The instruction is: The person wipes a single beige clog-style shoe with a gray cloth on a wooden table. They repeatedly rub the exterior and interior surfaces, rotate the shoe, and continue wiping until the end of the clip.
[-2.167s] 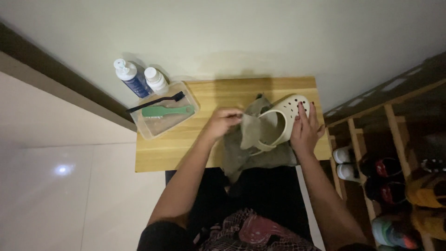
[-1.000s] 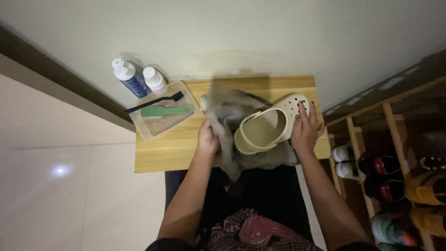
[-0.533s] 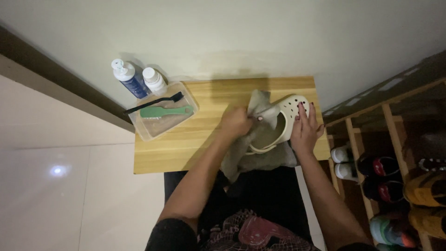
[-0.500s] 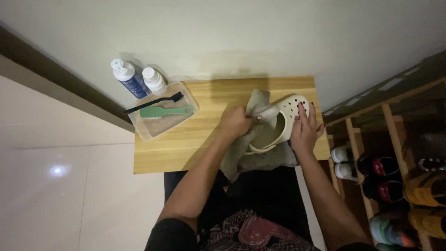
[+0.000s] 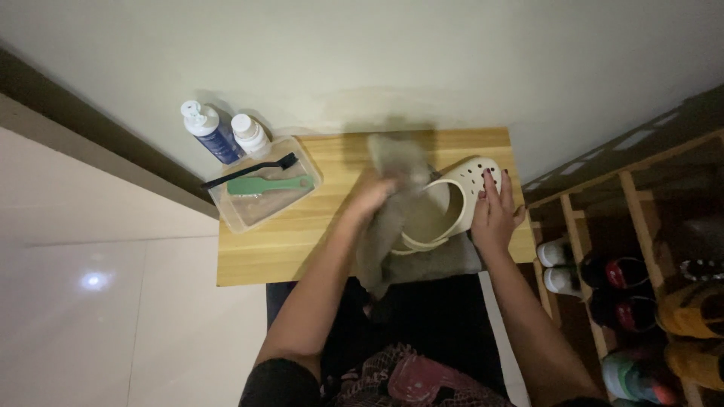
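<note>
Since half a second ago, our left hand (image 5: 371, 197) has lifted the grey cloth (image 5: 392, 203) up over the cream clog (image 5: 445, 205); it is blurred but closed around the cloth. Our right hand (image 5: 494, 212) lies flat and open on the clog's toe. The clog lies on the wooden table (image 5: 302, 234), near a clear tray (image 5: 253, 215) with a green brush (image 5: 268, 184).

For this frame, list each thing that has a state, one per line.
Clog: on its side on the table, opening toward the person.
Grey cloth: bunched, blurred, at the clog's opening.
Left hand: gripping the cloth.
Right hand: flat on the clog, fingers spread.
Blue bottle: upright.
White bottle: upright, capped.
Green brush: lying in the clear tray.
</note>
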